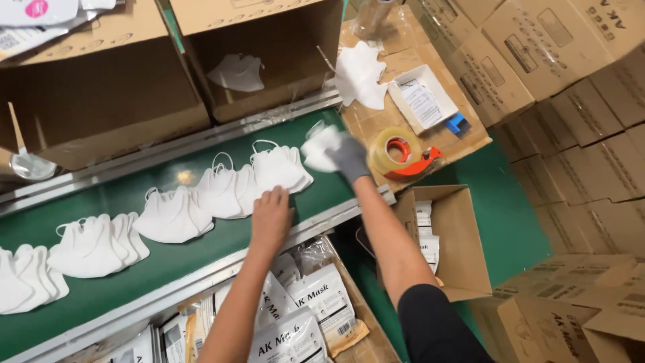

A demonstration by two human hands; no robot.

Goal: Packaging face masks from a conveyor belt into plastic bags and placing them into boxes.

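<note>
White masks (275, 169) under flat left hand (271, 218) | gloved right hand (349, 158) grips mask (320, 148) | tape dispenser (402, 154) beside

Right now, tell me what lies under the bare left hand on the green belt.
The left hand rests on the green belt at the edge of a white mask stack; anything beneath the palm is hidden.

Mask stacks (222, 195) crowd the green belt (101, 296); cardboard boxes (262, 47) wall its far side, leaving bare belt nearer.
</note>
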